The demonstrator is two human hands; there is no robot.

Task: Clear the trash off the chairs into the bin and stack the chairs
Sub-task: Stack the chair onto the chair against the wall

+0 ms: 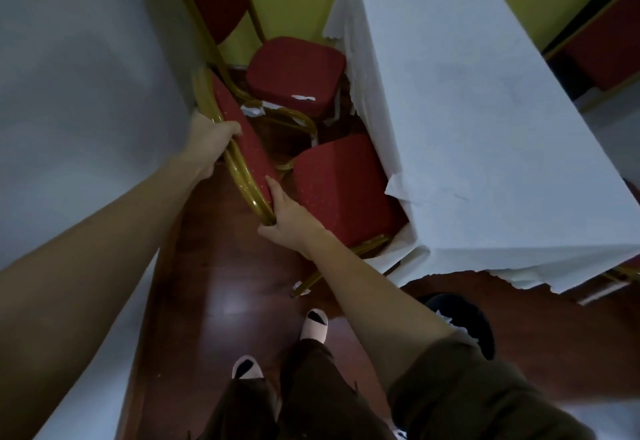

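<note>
A red padded chair with a gold frame stands just in front of me; its seat (343, 183) is pushed against the table. My left hand (211, 135) grips the far side of its backrest (242, 142). My right hand (287, 214) holds the near bottom corner of that backrest, at the gold tube. Behind it stands a second red chair (294, 72) with a small white scrap (304, 97) on the seat's front edge and crumpled white paper (251, 109) beside it. A dark bin (460, 318) with white trash inside sits on the floor at my right, partly hidden by my right arm.
A table under a white cloth (485, 110) fills the right side, close against both chairs. A pale wall (86, 93) runs along the left, a yellow-green wall behind. Another red chair (606, 48) shows at the far right. My feet (313, 325) stand on dark wood floor.
</note>
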